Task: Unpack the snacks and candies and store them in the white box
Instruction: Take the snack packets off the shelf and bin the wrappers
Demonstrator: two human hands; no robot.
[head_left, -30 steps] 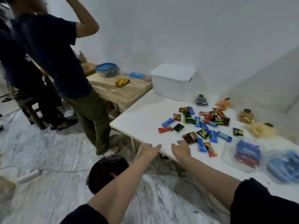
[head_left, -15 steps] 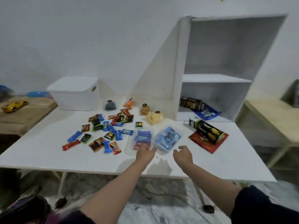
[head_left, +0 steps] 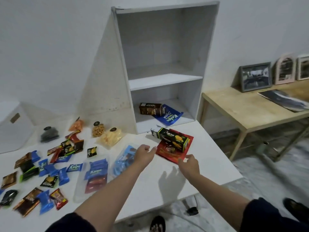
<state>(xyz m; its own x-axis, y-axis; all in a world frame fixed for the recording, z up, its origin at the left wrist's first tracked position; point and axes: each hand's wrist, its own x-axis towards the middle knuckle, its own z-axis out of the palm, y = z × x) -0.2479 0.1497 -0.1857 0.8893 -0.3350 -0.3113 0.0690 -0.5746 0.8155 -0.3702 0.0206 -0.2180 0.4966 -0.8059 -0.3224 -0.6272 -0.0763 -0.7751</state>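
Snacks [head_left: 55, 166] lie scattered on the white table [head_left: 150, 186]; the white box [head_left: 11, 129] stands at far left. Both hands, left [head_left: 143, 154] and right [head_left: 189, 166], hover with loosely curled fingers, holding nothing, near a red packet [head_left: 167, 154]. The white shelf [head_left: 165, 67] holds a brown box [head_left: 150, 109] and a blue wrapper [head_left: 170, 117].

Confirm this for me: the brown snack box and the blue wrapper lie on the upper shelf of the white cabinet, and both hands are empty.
Not quite. The head view shows the brown snack box and blue wrapper in the white cabinet's bottom compartment; the upper shelf holds nothing. The left hand and right hand are indeed empty.
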